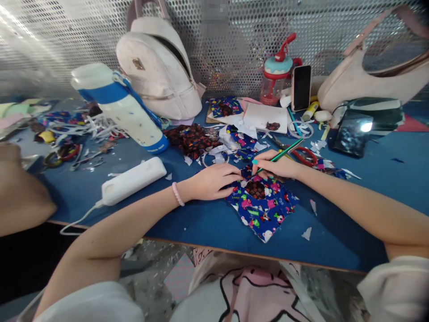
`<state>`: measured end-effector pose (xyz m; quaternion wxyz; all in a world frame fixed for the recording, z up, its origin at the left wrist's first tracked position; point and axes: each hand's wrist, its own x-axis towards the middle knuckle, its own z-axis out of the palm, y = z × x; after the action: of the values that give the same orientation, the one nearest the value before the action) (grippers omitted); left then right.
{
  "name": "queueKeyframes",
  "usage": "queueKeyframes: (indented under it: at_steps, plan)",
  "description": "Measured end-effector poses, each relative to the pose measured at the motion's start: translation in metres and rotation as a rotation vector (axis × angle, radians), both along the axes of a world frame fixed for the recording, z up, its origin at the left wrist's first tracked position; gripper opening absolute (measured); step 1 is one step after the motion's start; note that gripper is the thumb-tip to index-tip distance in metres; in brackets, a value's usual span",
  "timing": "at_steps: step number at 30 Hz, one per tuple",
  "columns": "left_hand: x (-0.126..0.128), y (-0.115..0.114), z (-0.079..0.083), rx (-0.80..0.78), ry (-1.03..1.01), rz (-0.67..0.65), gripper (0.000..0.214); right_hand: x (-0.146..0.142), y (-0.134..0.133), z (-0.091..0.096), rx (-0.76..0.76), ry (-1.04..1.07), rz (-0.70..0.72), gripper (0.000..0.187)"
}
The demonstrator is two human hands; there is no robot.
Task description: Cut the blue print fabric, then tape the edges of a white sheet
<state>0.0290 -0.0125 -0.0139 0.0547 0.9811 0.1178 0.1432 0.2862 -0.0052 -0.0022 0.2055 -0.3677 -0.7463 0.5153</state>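
Observation:
A blue cartoon-print fabric piece (268, 208) lies on the table near its front edge, one corner towards me. A dark brown patterned patch (255, 190) shows in its middle. My left hand (216, 181) rests flat on the fabric's left edge, fingers stretched out. In my right hand (276, 165) is a slim green pen (288, 149), tilted, its lower end at the fabric's upper part. The pen's tip is hard to make out among the fingers. Brown patterned fabric (194, 141) and paper scraps lie just beyond my hands.
Red-handled scissors (303, 155) lie beyond my right wrist. A white-and-blue bottle (120, 109) and a corded white device (134, 181) are left. Another person's arm (22, 192) is far left. A backpack (159, 67), cup (276, 71), phone (300, 88) and handbag (375, 80) stand behind.

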Motion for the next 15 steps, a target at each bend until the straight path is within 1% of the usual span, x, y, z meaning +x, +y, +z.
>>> queueKeyframes:
  at_steps: [3, 7, 10, 12, 15]
  plan:
    - [0.0, 0.0, 0.0, 0.006, 0.002, -0.007, 0.033, -0.003, -0.003, 0.002, 0.038, -0.046, -0.017, 0.029]
    - [0.0, -0.001, 0.0, 0.003, 0.016, 0.007, 0.032, -0.008, -0.006, 0.003, 0.158, -0.084, 0.022, 0.032]
    - [0.0, -0.001, -0.002, 0.006, 0.01, 0.001, 0.033, -0.011, -0.007, 0.003, 0.215, -0.081, 0.019, 0.033]
    - [0.001, 0.0, -0.002, 0.009, 0.001, -0.005, 0.033, -0.012, -0.006, 0.001, 0.217, -0.076, 0.019, 0.033]
    - [0.001, 0.0, -0.002, 0.009, -0.007, -0.014, 0.033, -0.011, -0.004, -0.003, 0.126, -0.031, 0.001, 0.035]
